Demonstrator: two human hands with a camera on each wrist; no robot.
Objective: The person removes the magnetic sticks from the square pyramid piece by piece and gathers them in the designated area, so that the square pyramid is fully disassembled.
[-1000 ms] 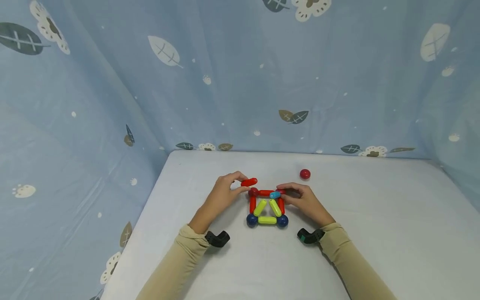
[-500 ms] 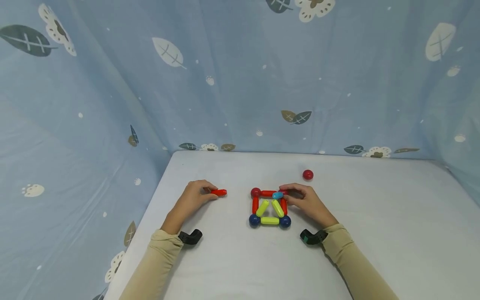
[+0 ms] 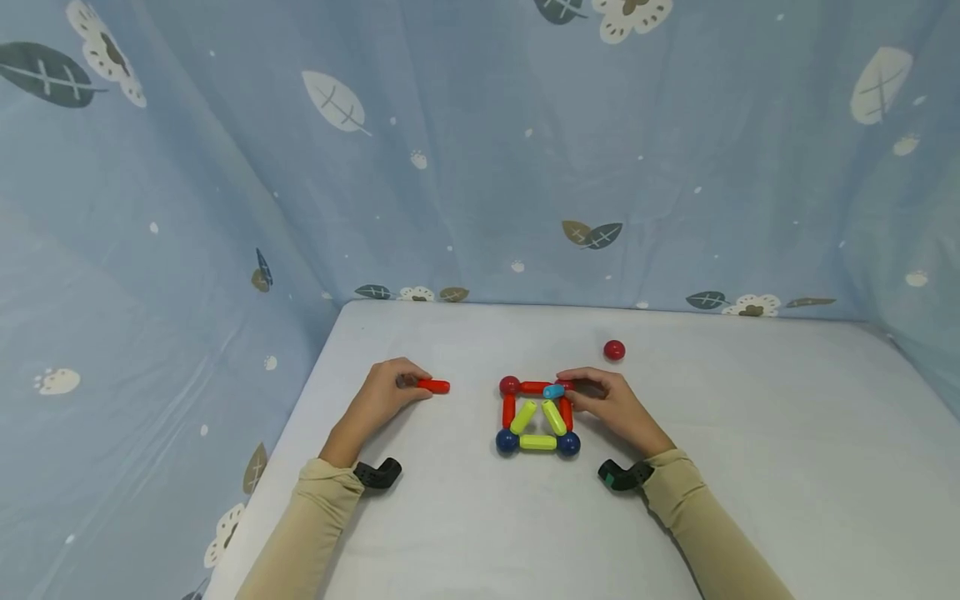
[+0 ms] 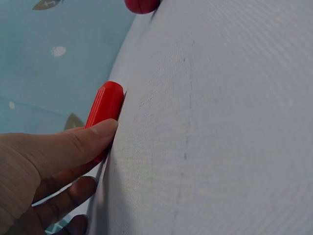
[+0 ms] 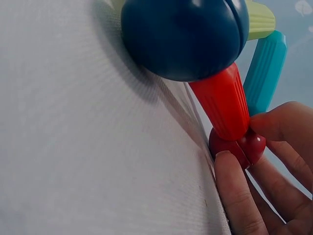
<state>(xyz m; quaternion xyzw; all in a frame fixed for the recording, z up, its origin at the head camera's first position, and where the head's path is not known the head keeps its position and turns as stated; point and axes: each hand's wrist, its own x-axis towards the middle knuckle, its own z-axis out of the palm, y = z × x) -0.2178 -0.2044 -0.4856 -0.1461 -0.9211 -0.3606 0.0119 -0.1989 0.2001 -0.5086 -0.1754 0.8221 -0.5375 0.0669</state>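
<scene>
With thumb and finger, my left hand (image 3: 375, 404) pinches a red magnetic rod (image 3: 435, 386) low over the left part of the table; the left wrist view shows the rod (image 4: 105, 103) close to the surface. My right hand (image 3: 618, 408) grips the dark red ball (image 5: 223, 141) at the far right corner of a small frame. That frame has red rods (image 3: 535, 387), another red ball (image 3: 509, 385) at far left, and navy balls (image 3: 507, 441) at the near corners. Three lime rods (image 3: 538, 442) sit on the near side, two leaning inward. A blue rod (image 3: 553, 391) stands up from the gripped ball.
One loose red ball (image 3: 614, 350) lies behind the frame, to the right. The white table (image 3: 480, 525) meets a blue patterned curtain (image 3: 480, 167) at its back and left edges. Black wrist cameras (image 3: 378, 473) sit on both sleeves.
My left hand has moved left, away from the frame's far left ball, and down with the red rod. It barely moves over the last half second. My right hand keeps its place.
</scene>
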